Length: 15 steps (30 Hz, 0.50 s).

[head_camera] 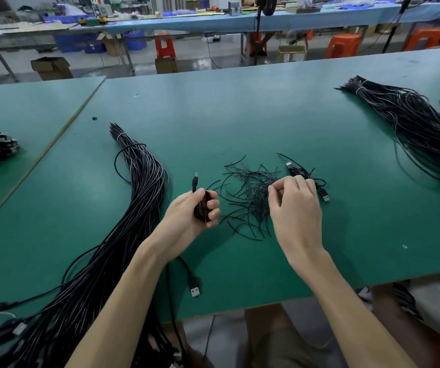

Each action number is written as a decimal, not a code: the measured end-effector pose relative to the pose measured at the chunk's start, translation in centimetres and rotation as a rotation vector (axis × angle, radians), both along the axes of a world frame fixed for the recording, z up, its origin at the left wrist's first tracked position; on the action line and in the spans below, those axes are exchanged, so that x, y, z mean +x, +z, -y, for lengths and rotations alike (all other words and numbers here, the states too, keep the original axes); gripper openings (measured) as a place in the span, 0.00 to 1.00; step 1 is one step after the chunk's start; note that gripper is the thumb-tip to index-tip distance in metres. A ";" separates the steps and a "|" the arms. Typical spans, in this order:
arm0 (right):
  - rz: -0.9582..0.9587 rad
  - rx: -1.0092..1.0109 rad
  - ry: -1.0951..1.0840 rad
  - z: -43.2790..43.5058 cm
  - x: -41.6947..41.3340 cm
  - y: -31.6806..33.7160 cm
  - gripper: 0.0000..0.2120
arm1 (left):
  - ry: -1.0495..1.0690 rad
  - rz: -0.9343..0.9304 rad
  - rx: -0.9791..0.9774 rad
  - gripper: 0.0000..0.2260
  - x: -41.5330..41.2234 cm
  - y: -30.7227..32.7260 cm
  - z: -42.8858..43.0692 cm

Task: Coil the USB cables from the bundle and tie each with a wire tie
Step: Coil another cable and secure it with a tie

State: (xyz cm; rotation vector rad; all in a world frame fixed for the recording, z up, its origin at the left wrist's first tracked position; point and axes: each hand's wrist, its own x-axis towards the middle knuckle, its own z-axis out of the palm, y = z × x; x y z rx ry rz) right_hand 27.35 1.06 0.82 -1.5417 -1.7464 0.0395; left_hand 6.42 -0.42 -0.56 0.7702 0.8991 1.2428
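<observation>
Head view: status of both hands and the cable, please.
Left hand grips coiled black USB cable. Right hand curled at pile of short black wire ties, pinch unclear. Nothing in the way.

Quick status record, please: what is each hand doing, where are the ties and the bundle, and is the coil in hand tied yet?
left hand: grips a coiled cable, one plug sticking up
right hand: fingers curled at the wire tie pile; unclear whether a tie is pinched
cable bundle: lies on the table, left of the left hand
second coil: on the table beyond the right hand, beside the pile
tie on held coil: none visible
</observation>
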 end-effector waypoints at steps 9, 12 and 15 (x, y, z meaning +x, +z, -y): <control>-0.468 -0.062 0.168 1.7 -1.4 1.5 0.05 | 0.016 -0.139 -0.012 0.10 0.0 0.1 0.0; -0.611 -0.071 0.254 2.7 -2.6 1.4 0.04 | 0.021 -0.218 0.021 0.11 0.2 0.1 0.1; -0.701 -0.081 0.300 3.4 -3.5 1.0 0.04 | 0.045 -0.224 0.039 0.14 0.4 0.2 0.3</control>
